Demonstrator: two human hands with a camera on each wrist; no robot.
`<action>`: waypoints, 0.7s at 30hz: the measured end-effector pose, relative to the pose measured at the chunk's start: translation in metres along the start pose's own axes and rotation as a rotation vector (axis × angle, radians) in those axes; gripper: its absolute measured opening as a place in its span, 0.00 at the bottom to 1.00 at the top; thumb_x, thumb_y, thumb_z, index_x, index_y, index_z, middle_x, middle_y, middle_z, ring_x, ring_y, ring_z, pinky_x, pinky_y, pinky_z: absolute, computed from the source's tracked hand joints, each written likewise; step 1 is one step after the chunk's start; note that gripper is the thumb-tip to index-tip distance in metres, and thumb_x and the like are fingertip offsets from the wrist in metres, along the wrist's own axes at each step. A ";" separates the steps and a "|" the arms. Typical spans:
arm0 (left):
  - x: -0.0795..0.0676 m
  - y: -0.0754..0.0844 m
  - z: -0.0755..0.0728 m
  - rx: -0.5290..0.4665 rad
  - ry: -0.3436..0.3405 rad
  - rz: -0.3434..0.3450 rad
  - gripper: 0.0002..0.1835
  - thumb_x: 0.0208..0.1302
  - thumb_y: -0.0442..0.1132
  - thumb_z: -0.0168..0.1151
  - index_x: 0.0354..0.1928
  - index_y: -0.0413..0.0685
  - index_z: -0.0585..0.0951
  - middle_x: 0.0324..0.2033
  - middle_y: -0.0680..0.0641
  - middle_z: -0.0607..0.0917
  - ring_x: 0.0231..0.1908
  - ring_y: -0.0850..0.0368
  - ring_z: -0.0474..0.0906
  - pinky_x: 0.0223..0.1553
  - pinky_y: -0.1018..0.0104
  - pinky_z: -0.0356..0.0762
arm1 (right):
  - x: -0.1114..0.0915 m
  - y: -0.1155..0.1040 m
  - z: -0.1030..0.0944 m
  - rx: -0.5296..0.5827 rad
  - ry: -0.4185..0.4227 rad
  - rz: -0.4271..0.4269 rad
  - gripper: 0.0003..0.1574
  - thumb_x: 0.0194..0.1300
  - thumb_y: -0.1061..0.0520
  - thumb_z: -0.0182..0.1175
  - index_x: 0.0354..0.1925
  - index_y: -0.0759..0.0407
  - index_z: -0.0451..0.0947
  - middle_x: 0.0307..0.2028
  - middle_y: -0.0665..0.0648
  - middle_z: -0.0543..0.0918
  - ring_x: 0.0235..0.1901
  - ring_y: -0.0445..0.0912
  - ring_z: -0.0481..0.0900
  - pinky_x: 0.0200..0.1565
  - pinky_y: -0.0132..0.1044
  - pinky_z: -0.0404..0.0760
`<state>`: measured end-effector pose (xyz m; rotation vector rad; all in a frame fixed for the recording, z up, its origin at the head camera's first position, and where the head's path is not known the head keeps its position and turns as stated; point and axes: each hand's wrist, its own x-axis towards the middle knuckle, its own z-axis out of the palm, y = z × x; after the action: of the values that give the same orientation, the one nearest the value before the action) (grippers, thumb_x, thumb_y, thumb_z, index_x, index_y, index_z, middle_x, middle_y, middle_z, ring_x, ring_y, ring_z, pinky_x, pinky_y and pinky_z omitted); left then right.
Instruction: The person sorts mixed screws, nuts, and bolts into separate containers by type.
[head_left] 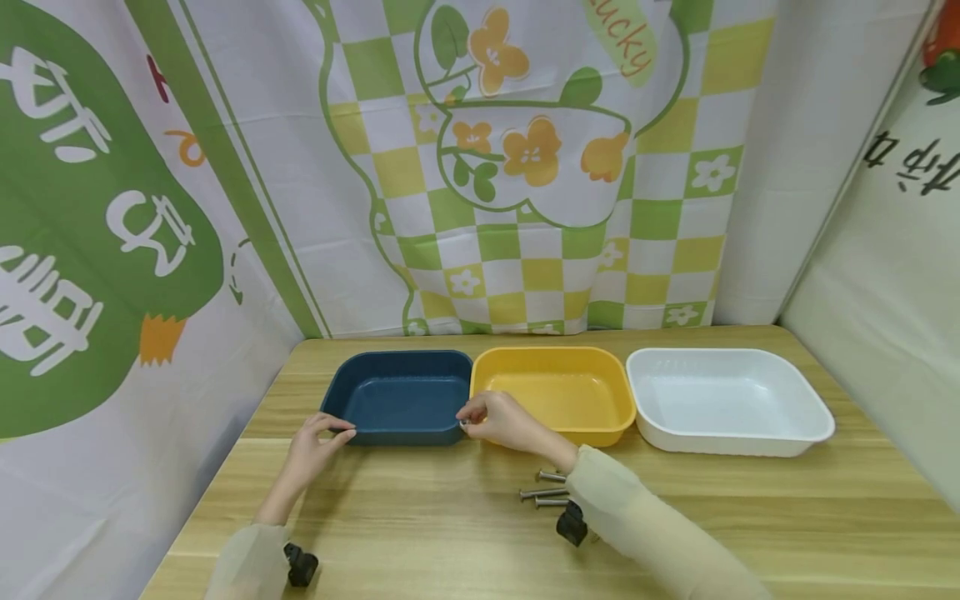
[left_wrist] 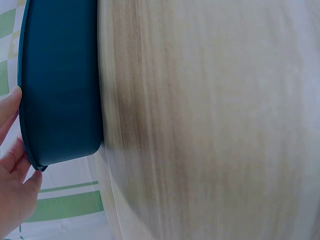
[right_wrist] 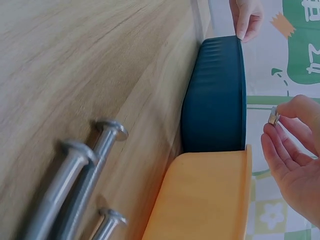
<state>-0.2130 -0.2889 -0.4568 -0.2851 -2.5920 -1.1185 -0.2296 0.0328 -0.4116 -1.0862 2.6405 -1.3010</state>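
Note:
My right hand (head_left: 504, 421) pinches a small silvery metal nut (right_wrist: 273, 116) between thumb and fingertips. It is above the spot where the dark blue tray (head_left: 408, 437) and the yellow tray (head_left: 555, 353) meet. The nut is barely visible in the head view, but the right wrist view shows it clear of both rims. At the blue tray's front left corner, my left hand (head_left: 309, 450) grips the rim with thumb and fingers. In the left wrist view, its fingers (left_wrist: 19, 155) are around that corner.
A white tray (head_left: 735, 443) stands right of the yellow one, completing a row at the back of the wooden table (head_left: 420, 517). Several metal bolts (head_left: 543, 493) lie in front of the yellow tray, partly hidden by my right sleeve (head_left: 645, 517). A printed curtain (head_left: 517, 250) hangs behind.

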 end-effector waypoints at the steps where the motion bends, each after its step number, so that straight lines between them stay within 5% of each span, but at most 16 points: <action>1: 0.000 0.000 0.000 0.001 0.002 0.003 0.05 0.51 0.35 0.65 0.31 0.42 0.83 0.32 0.45 0.77 0.40 0.47 0.70 0.44 0.47 0.67 | 0.001 0.000 0.001 0.000 0.006 -0.002 0.11 0.50 0.67 0.61 0.35 0.68 0.81 0.30 0.57 0.82 0.28 0.43 0.77 0.32 0.27 0.73; 21: 0.001 -0.003 0.001 0.006 0.003 0.009 0.05 0.51 0.36 0.65 0.31 0.44 0.83 0.32 0.47 0.77 0.39 0.49 0.71 0.44 0.51 0.67 | 0.017 0.001 0.021 0.076 0.047 0.084 0.11 0.50 0.67 0.60 0.36 0.70 0.80 0.32 0.58 0.80 0.31 0.46 0.77 0.33 0.28 0.74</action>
<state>-0.2149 -0.2902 -0.4589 -0.2941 -2.5888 -1.1069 -0.2374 0.0085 -0.4213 -0.9361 2.6145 -1.4141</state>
